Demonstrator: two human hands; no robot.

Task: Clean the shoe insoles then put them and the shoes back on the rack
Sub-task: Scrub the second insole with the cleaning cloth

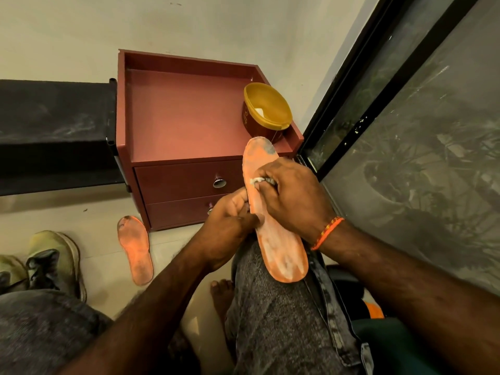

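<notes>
An orange insole [281, 255] streaked with white lies along my right knee, toe end pointing away. My left hand [230, 217] pinches its left edge near the middle. My right hand [292, 196] presses a small whitish wad [257, 181] onto its upper surface. A second orange insole [135, 250], dirty and grey at the toe, lies flat on the floor to the left. Two yellow-green shoes [54, 261] stand at the lower left, one cut off by the frame edge.
A dark red two-drawer cabinet [186, 131] stands ahead against the wall, with a yellow-lidded tub [267, 109] on its top right corner. A black shelf [54, 131] runs to the left. A dark-framed glass pane [405, 131] fills the right side.
</notes>
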